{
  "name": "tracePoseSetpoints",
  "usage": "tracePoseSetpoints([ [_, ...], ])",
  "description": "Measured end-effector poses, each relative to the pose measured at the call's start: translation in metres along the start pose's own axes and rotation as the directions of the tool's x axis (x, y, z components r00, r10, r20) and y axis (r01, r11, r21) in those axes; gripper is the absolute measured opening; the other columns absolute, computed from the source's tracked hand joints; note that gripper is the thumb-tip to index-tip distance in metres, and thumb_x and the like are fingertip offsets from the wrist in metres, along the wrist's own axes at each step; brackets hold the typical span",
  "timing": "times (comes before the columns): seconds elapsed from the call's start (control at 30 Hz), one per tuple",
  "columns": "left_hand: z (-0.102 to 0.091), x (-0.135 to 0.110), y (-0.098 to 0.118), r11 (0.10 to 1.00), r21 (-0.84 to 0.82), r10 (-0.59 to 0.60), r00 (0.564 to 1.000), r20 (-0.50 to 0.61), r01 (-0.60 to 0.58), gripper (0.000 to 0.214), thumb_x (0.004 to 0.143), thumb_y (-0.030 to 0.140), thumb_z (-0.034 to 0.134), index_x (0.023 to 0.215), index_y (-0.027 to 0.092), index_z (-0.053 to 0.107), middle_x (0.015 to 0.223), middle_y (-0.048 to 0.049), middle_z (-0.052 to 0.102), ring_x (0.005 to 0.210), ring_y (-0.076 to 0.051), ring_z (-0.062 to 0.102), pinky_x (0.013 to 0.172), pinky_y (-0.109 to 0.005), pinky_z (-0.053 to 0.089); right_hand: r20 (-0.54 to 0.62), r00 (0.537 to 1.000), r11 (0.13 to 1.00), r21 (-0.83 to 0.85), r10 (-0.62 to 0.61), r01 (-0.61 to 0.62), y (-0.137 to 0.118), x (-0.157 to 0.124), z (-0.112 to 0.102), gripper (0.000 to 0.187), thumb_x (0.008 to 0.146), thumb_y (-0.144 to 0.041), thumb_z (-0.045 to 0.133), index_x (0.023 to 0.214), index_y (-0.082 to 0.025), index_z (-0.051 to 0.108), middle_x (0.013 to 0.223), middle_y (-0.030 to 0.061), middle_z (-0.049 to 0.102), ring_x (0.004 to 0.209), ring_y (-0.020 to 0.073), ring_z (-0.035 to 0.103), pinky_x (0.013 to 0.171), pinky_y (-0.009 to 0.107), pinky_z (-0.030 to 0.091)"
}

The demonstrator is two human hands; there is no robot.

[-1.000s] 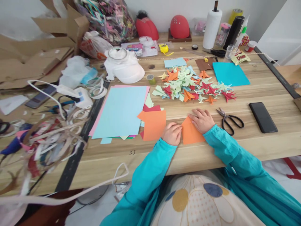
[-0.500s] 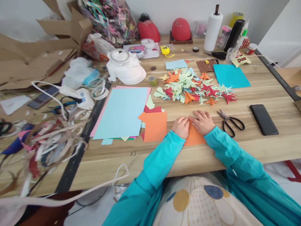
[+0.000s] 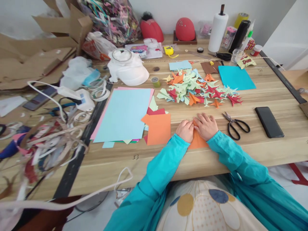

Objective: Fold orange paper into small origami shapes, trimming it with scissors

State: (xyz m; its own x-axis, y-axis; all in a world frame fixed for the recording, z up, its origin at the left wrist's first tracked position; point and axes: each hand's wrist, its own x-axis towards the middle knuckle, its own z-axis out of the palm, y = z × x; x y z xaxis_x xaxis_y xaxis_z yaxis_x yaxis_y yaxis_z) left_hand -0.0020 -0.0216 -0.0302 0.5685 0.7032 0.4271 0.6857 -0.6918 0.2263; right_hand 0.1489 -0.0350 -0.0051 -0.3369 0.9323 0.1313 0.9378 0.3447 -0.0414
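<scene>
A sheet of orange paper point(image 3: 197, 141) lies on the wooden table in front of me, its upper part covered by my hands. My left hand point(image 3: 185, 131) has its fingers closed at the paper's left edge. On the right side, my right hand point(image 3: 205, 126) presses the sheet with bent fingers, its thumb meeting the left fingertips at the top, where a fold is partly hidden. To the left rests another orange sheet point(image 3: 158, 129). Black-handled scissors point(image 3: 235, 125) lie right of my right hand. Beyond my hands is a heap of folded paper planes point(image 3: 192, 85) in green, orange and red.
Light blue and pink sheets point(image 3: 125, 114) are stacked at the left. A black phone point(image 3: 269, 122) lies at the right. Turquoise paper point(image 3: 237, 77), a paper towel roll point(image 3: 218, 32) and a tape measure point(image 3: 168, 50) sit farther back. Tangled ribbons and cords point(image 3: 53, 144) cover the far left.
My right hand has shifted slightly left along the orange paper, and less of the sheet shows on that side. My left hand stays nearly in place.
</scene>
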Motion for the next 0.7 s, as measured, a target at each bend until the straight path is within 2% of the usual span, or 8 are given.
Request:
tracePoseSetpoints([
  [0.23,-0.002,-0.008,0.0,1.0,-0.008,-0.021,1.0,-0.006,0.021,0.033,0.081,0.012,0.04,0.104,0.006,0.062,0.105,-0.0166,0.062,0.094,-0.024,0.052,0.089,-0.045,0.043,0.004,1.0,1.0,0.009,0.005,-0.005,0.0,-0.001,0.001,0.049,0.088,-0.047,0.031,0.128,-0.021,0.044,0.136,0.012,0.04,0.122,0.0321,0.032,0.094,0.052,0.024],
  [0.43,-0.012,-0.032,-0.003,0.998,0.041,0.05,0.995,-0.086,-0.047,0.029,0.077,0.01,0.043,0.096,0.01,0.065,0.101,-0.0111,0.066,0.084,-0.022,0.052,0.09,-0.045,0.043,0.013,1.0,1.0,0.025,0.007,-0.007,0.002,-0.002,0.002,0.049,0.088,-0.047,0.032,0.129,-0.021,0.042,0.136,0.011,0.04,0.123,0.0316,0.031,0.095,0.052,0.023],
  [0.57,-0.023,-0.045,-0.004,1.0,0.028,0.013,0.996,-0.087,-0.01,0.025,0.078,0.015,0.046,0.094,0.012,0.066,0.1,-0.0083,0.067,0.08,-0.022,0.051,0.08,-0.044,0.047,0.004,1.0,1.0,0.029,0.012,-0.012,0.002,-0.002,0.003,0.048,0.088,-0.046,0.032,0.129,-0.022,0.043,0.136,0.0117,0.04,0.124,0.0313,0.03,0.096,0.052,0.022],
  [0.7,-0.033,-0.042,-0.005,0.999,-0.021,-0.048,0.998,-0.049,0.047,0.022,0.08,0.02,0.047,0.085,0.015,0.067,0.091,-0.0072,0.069,0.077,-0.021,0.052,0.07,-0.037,0.049,-0.007,1.0,0.999,0.032,0.013,-0.012,0.003,-0.002,0.006,0.048,0.088,-0.046,0.031,0.129,-0.023,0.043,0.135,0.0107,0.04,0.124,0.0306,0.03,0.096,0.051,0.022],
])
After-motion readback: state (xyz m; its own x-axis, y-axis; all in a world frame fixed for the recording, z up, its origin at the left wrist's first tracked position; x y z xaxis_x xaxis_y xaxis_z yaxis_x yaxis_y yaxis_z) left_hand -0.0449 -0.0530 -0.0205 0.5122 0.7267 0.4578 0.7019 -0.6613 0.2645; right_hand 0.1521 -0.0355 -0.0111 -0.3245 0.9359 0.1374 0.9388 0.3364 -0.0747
